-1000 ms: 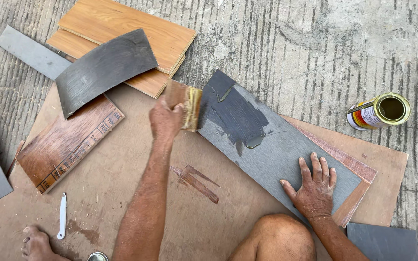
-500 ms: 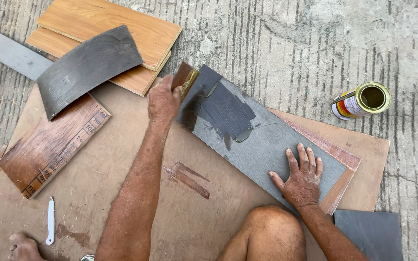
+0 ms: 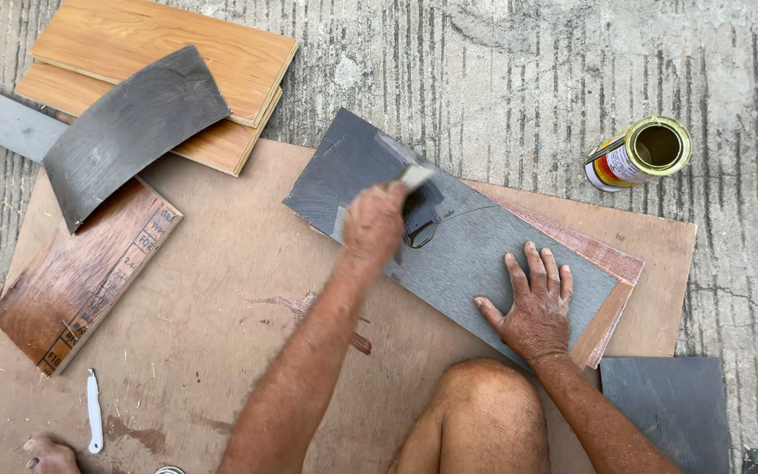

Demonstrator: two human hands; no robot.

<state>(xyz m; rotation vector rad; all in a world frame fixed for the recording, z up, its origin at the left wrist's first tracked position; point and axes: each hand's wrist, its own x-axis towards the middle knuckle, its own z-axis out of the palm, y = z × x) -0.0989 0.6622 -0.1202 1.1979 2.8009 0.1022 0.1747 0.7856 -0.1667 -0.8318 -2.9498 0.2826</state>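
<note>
My left hand [image 3: 372,224] is shut on a paintbrush [image 3: 420,211], whose bristles press on a long grey sheet [image 3: 475,259], leaving a dark wet patch. The sheet lies slantwise on a reddish wooden plank [image 3: 611,263], on top of a brown plywood board [image 3: 221,298]. My right hand [image 3: 532,303] lies flat on the sheet's lower right part, fingers spread, palm down. An open tin can [image 3: 640,154] stands on the concrete to the upper right, about a hand's length from the sheet.
Light wooden planks [image 3: 168,44] are stacked at the upper left with a curved grey sheet [image 3: 129,127] leaning over them. A dark plank [image 3: 81,272] lies left, a white knife [image 3: 94,411] lower left, a grey square piece [image 3: 668,404] lower right. My knee [image 3: 484,412] is bottom centre.
My left hand has drawn the brush from the sheet's upper left end rightward toward its middle. My right hand stayed pressed on the sheet. The view shifted slightly.
</note>
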